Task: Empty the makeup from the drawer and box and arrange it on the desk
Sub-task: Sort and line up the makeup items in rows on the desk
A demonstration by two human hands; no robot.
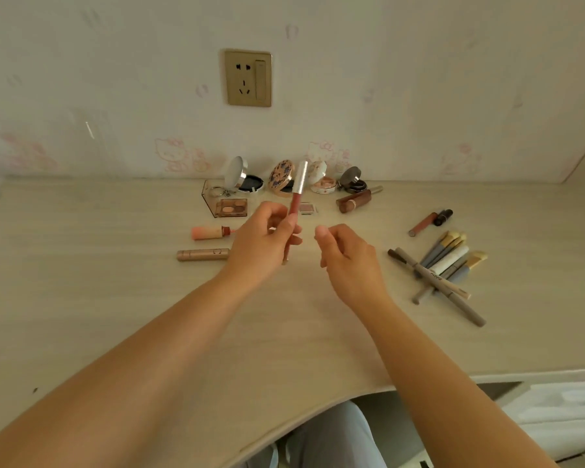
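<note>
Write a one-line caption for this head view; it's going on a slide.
Left hand holds a lip gloss tube over the desk; right hand empty beside it.

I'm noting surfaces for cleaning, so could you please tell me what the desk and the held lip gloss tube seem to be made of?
Desk: likely laminate or wood, matte, with pale printed-looking grain.
Lip gloss tube, held in the left hand: clear plastic or glass body showing reddish contents; the silvery cap looks metallic, possibly plated plastic.

Pale wooden desk [115, 298] strewn with compacts [242, 179], lipsticks [353, 201], brushes [448, 256]
</note>
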